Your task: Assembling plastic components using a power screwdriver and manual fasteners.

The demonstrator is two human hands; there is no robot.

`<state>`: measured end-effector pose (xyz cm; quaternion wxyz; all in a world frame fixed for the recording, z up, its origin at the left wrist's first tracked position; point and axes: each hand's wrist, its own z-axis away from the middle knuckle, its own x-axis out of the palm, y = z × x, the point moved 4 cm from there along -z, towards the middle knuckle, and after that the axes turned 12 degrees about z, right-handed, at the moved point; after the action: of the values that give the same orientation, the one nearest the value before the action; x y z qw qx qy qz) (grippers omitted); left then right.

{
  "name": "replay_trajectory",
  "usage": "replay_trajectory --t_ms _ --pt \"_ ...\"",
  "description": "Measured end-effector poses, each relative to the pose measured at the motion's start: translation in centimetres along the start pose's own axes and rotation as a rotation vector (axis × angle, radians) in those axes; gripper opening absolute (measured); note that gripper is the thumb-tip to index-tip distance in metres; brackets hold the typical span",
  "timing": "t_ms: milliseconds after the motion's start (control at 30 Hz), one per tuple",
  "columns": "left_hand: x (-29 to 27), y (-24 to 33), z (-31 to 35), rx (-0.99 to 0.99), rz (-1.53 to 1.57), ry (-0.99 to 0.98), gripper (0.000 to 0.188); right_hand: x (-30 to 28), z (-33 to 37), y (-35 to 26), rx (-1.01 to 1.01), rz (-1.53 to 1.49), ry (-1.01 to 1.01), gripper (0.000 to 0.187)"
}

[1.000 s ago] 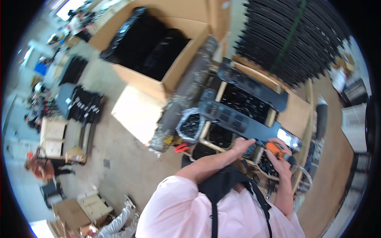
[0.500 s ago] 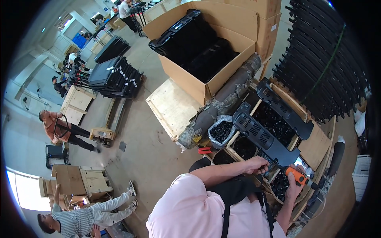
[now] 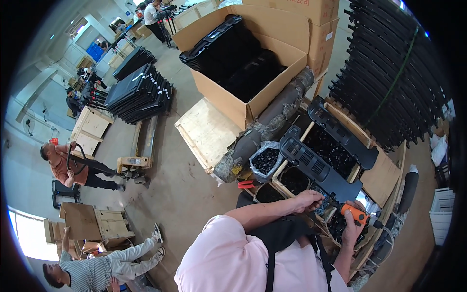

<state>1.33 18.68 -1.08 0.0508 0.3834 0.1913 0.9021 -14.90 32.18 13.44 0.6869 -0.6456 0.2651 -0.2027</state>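
My right hand [image 3: 350,229] is wrapped round an orange pneumatic screwdriver [image 3: 355,214] with a hose at its back end. The driver's dark tip points left toward my left hand [image 3: 309,200]. The left thumb and fingers are pinched together just short of that tip; whatever they hold is too small to make out. Just beyond both hands lies a long dark grey plastic cover [image 3: 318,165] with vent slots, across bins of small parts. A second similar cover [image 3: 343,131] lies farther right. Small black parts [image 3: 336,226] fill the bin under the driver.
A plastic bag of small black parts [image 3: 265,160] and red-handled pliers [image 3: 246,184] are left of the bins. A large cardboard box [image 3: 224,92] holds black panels. Stacked black frames [image 3: 394,73] rise at right. Two people are at left, one at a pallet jack [image 3: 134,163].
The screwdriver has come left, its tip away from the near cover's end and closer to my left fingers. The view has shifted slightly. At left, the pallet jack appears slightly turned.
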Motion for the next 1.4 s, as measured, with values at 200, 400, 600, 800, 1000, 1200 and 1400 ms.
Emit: replay_trajectory --t_ms 200,400,600,800,1000,1200,1400 --pt "-0.4 -0.2 -0.5 0.056 0.015 -0.046 0.015 -0.1 0.2 -0.1 -0.018 0.0 0.015 0.052" --pt "0.1 0.0 -0.1 -0.009 0.142 -0.06 0.022 -0.1 0.4 0.3 -0.006 -0.053 0.024 0.053" --pt "0.6 0.0 0.3 -0.048 0.263 -0.046 0.027 1.1 0.8 -0.3 -0.026 -0.037 0.021 0.053" --pt "0.7 -0.1 0.1 -0.019 0.367 -0.081 0.026 2.3 0.7 0.4 -0.046 -0.056 0.029 0.052" --pt "1.3 -0.6 0.2 -0.055 0.387 -0.064 0.025 2.8 1.5 0.0 -0.025 -0.024 0.052 0.05" --pt "1.2 -1.0 0.0 -0.028 0.374 -0.079 0.029 3.0 1.7 0.3 0.011 0.048 0.103 0.05" --pt "2.2 -0.4 1.0 -0.127 0.3 -0.023 0.041 2.7 1.2 0.6 0.017 0.071 0.094 0.052"
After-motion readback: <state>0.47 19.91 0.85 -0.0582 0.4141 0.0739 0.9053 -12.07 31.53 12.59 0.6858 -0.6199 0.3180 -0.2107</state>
